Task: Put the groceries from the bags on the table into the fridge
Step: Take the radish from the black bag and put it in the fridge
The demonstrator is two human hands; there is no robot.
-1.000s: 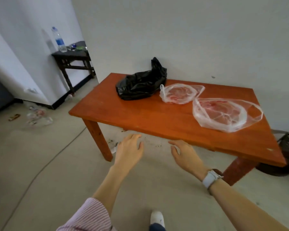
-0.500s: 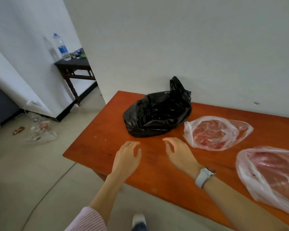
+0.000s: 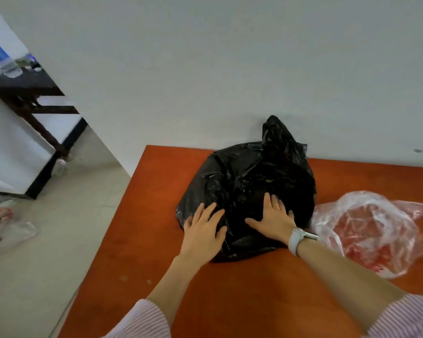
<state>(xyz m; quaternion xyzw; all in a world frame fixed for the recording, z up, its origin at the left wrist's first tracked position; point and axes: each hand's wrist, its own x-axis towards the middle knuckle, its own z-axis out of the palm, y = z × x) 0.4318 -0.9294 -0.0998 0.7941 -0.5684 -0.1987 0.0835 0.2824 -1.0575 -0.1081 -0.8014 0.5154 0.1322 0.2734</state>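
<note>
A black plastic bag [image 3: 249,181] is seen lying on the orange-red wooden table [image 3: 142,240], near the table's far edge and close against the pale wall [image 3: 230,69]. The bag is glossy and heavily crumpled, with folds catching the light; it is bulged low and wide, and a twisted peak of plastic is raised at its top right. Its contents cannot be made out through the opaque film.

Both hands are laid flat on the near side of the bag. The left hand [image 3: 204,230] is spread with fingers apart over the bag's left lower edge, partly on the plastic and partly over the tabletop. The right hand [image 3: 274,219], worn with a white wristwatch [image 3: 297,239], is pressed palm-down on the bag's front, fingers extended. Neither hand is closed around anything; no plastic is pinched or gathered.

Just beside the bag on the right, a clear plastic bag [image 3: 371,230] with red contents is lying on the table, its film wrinkled and its handle loop slack. Pink-striped sleeves [image 3: 144,320] are visible at the bottom. A dark side table [image 3: 27,91] bearing a water bottle [image 3: 0,59] is seen at the far left.
</note>
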